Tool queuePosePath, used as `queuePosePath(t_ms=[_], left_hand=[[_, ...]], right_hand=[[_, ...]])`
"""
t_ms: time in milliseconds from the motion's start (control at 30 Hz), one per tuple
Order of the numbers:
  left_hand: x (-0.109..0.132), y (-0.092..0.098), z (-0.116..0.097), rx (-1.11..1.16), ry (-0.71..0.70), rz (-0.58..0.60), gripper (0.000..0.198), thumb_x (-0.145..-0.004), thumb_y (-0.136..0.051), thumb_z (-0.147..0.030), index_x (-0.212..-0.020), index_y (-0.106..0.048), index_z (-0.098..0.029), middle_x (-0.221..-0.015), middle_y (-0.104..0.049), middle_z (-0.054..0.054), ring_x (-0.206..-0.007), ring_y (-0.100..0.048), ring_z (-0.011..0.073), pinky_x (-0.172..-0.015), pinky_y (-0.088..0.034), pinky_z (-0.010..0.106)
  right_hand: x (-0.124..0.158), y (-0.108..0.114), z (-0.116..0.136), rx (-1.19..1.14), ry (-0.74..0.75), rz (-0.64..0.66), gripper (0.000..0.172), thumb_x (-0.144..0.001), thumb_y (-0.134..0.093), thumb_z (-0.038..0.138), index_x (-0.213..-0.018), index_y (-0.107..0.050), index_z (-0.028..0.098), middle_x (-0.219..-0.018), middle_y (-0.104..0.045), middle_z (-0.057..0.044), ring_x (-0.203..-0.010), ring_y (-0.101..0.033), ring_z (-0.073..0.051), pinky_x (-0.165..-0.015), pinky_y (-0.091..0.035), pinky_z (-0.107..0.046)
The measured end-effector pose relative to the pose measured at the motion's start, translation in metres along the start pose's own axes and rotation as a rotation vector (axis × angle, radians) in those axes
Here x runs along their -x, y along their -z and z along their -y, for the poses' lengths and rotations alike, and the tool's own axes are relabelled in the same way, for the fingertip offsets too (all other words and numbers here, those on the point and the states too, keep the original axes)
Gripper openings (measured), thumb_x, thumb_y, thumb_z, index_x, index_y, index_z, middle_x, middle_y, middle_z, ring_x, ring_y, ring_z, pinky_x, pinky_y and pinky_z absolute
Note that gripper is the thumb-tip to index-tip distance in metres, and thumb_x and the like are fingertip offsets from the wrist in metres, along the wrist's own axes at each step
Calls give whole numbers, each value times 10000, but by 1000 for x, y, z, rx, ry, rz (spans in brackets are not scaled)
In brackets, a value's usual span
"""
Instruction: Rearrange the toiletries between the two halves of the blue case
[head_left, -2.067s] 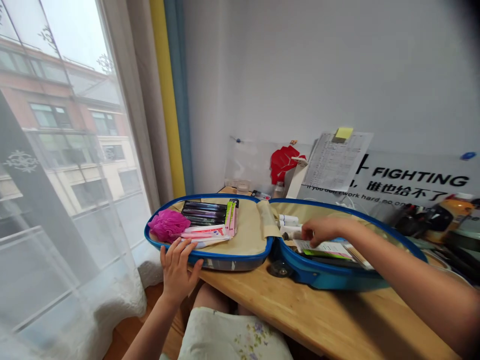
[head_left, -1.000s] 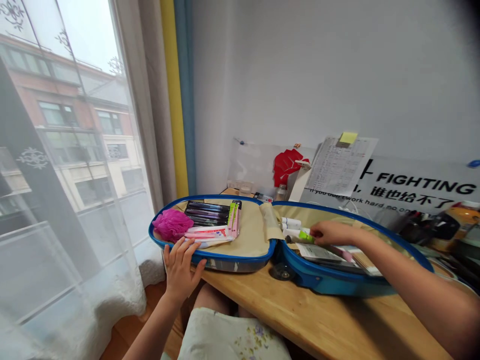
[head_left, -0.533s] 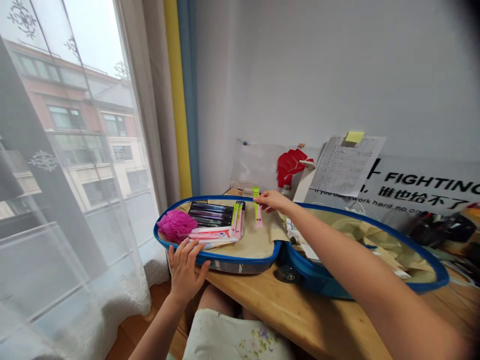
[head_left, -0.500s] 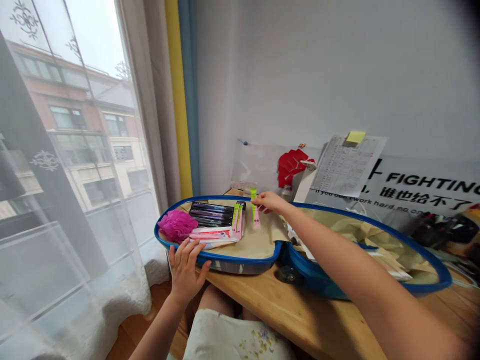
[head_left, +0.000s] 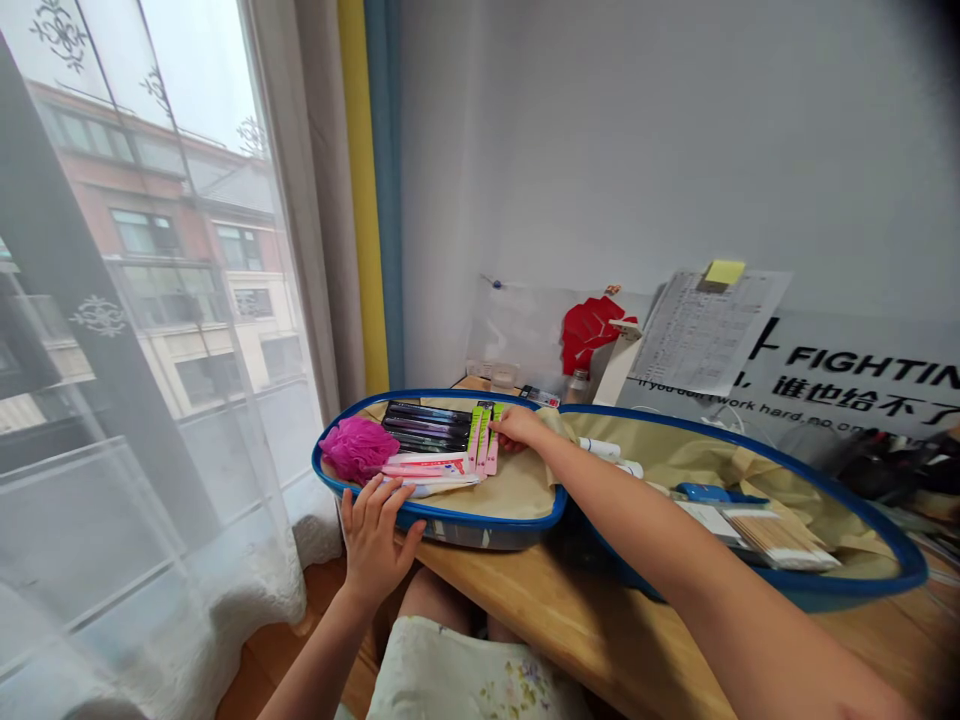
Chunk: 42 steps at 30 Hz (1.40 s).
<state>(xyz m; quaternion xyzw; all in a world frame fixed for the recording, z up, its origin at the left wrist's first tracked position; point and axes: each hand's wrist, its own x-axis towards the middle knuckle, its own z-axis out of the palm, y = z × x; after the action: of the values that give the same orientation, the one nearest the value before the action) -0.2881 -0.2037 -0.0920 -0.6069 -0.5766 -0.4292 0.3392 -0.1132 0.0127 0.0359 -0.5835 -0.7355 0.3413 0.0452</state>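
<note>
On the table lies an opened case with a blue rim (head_left: pixel 480 522) and beige lining. My right hand (head_left: pixel 520 428) reaches into its left half, fingers pinched on a slim green-and-pink packet (head_left: pixel 493 458). That packet lies close beside similar slim packets (head_left: pixel 475 440). To their left are several dark, long packs (head_left: pixel 426 428) in a stack. White-and-red packs (head_left: pixel 427 466) lie nearer me. A magenta mesh bath puff (head_left: pixel 358 448) fills the left end. My left hand (head_left: pixel 381 530) rests on the near rim with its fingers spread, holding nothing.
In the right half of the case are white tubes (head_left: pixel 598 448), a blue item (head_left: pixel 703 493) and a pack of thin wooden sticks (head_left: pixel 780 538). Behind stand a small clear bottle (head_left: pixel 577 384) and papers (head_left: pixel 701 325) against the wall. A curtained window is at left.
My right hand has moved left and down, bringing the green-and-pink packet from the lining to beside the others. My left hand stays on the rim. The view has shifted slightly.
</note>
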Motion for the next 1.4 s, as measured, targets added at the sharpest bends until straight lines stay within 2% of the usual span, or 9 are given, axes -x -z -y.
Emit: queuePosePath(t_ms=[667, 1067, 1167, 1267, 1400], left_hand=[[0, 0, 0, 6, 2, -5, 342, -885, -482, -339, -1185, -551, -190, -1177, -606, 117, -1260, -433, 272, -1146, -107, 492], [-1, 0, -1, 18, 11, -3, 341, -893, -473, -343, -1188, -550, -189, -1171, -606, 114, -1265, -434, 267, -1151, -100, 487], [-1, 1, -1, 17, 13, -3, 338, -896, -468, -344, -1190, -548, -197, -1167, -607, 111, -1254, -446, 266, -1150, -103, 487], [-1, 1, -1, 20, 23, 4, 349, -896, -465, -352, -1202, -543, -204, -1170, -607, 110, -1258, -444, 271, -1149, -103, 490], [0, 0, 0, 44, 33, 2, 370, -882, -482, -357, -1220, -541, -218, -1168, -610, 103, -1260, -444, 277, -1148, -100, 491]], right_hand=[[-7, -4, -1, 145, -25, 4, 345, -908, -528, 399, -1169, -571, 177, -1169, -596, -75, -985, -598, -164, -845, -519, -381], [0, -3, 4, 52, -9, -77, 351, -906, -531, 398, -1178, -567, 178, -1179, -591, -77, -997, -595, -169, -853, -517, -389], [9, 15, 7, -26, 63, -151, 352, -902, -539, 401, -1165, -571, 169, -1146, -602, -71, -968, -603, -164, -830, -525, -379], [25, 54, 2, -111, 177, -269, 377, -932, -472, 433, -1167, -557, 151, -1086, -624, -71, -865, -619, -129, -742, -534, -312], [57, 112, -34, -146, 265, -392, 452, -983, -269, 462, -1186, -522, 147, -1108, -648, -114, -737, -612, -66, -606, -474, -170]])
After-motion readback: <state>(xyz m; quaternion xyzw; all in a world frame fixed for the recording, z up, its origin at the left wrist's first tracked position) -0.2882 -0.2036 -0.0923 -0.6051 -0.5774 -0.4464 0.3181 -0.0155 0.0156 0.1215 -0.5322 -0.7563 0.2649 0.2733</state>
